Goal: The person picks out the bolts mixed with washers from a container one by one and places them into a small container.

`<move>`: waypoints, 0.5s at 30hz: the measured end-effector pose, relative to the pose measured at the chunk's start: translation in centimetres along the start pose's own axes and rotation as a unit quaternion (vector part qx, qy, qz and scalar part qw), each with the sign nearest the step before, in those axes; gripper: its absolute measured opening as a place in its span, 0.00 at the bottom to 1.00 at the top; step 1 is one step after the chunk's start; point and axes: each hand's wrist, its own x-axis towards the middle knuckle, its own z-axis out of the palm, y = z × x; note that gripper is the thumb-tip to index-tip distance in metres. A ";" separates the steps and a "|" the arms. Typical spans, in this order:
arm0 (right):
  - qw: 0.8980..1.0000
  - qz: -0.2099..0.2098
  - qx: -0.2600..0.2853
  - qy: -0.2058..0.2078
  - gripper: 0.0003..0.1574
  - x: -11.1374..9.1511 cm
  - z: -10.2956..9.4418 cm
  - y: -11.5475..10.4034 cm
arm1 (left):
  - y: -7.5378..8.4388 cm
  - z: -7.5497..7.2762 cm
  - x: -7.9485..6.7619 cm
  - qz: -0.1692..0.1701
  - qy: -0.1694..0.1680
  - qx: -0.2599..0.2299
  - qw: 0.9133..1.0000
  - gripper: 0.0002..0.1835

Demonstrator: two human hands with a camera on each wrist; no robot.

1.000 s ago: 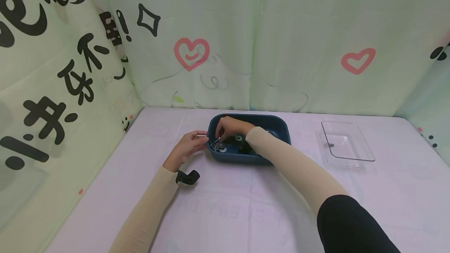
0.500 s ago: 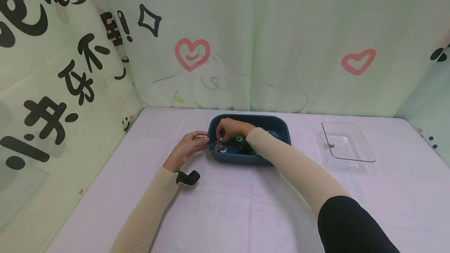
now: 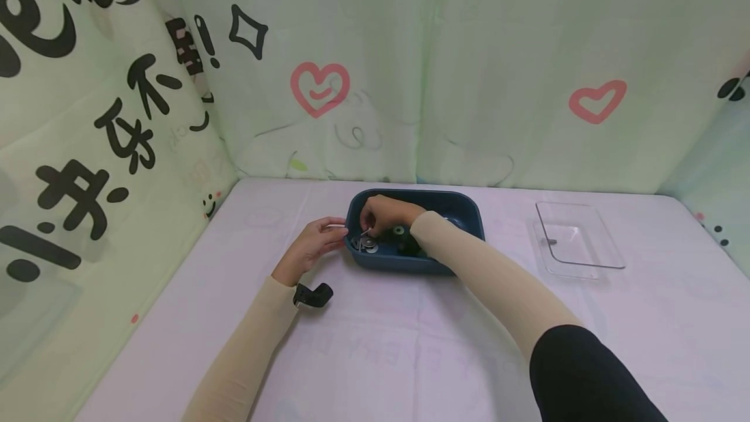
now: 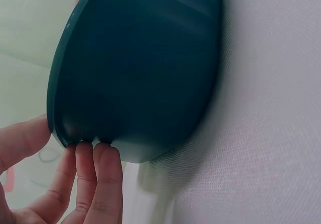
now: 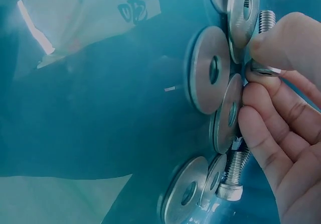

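Observation:
In the head view a dark blue plastic bin [image 3: 410, 266] stands on the table. My left hand [image 3: 316, 244] holds its left end; the left wrist view shows the thumb at the rim and the fingertips [image 4: 108, 158] against the outer wall [image 4: 135, 73]. My right hand [image 3: 388, 213] reaches inside and pinches a metal bolt [image 5: 267, 20] between thumb and fingers, thread end showing, the middle covered by the thumb. Around it in the right wrist view are several flat washers [image 5: 204, 83] and a loose socket-head bolt [image 5: 230, 189]. Other bin contents are partly hidden by the right arm.
A clear plastic box [image 3: 592, 266] stands at the right, with a small dark piece [image 3: 551, 241] at its left side. A black wrist camera [image 3: 313, 296] sticks out from the left wrist. Printed curtains [image 3: 498, 70] hang behind the table's back edge and along the left.
The right hand shifts very slightly inside the bin, with its pinch kept up. The left hand, bin and clear box stay where they were.

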 end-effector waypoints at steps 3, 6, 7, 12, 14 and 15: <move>1.000 0.006 0.006 0.004 0.04 -0.1 0.0 -0.1 | 0.1 0.0 0.0 0.001 0.000 -0.002 1.000 0.22; 1.000 0.011 0.016 0.011 0.04 -0.2 -0.1 -0.2 | 0.0 0.0 0.1 -0.001 0.001 -0.005 1.000 0.22; 1.000 0.012 0.020 0.012 0.04 -0.2 -0.1 -0.2 | 0.0 0.0 0.2 -0.001 0.001 -0.005 1.000 0.22; 0.999 0.012 0.029 0.019 0.04 -0.2 -0.1 -0.1 | -0.1 -0.1 0.2 -0.004 0.003 -0.004 1.000 0.22; 0.999 0.009 0.028 0.022 0.04 -0.3 -0.1 0.0 | -0.1 -0.1 0.2 -0.004 0.005 -0.004 1.000 0.22; 0.999 0.008 0.026 0.024 0.04 -0.3 -0.1 0.0 | -0.1 -0.1 0.2 -0.003 0.005 -0.004 1.000 0.22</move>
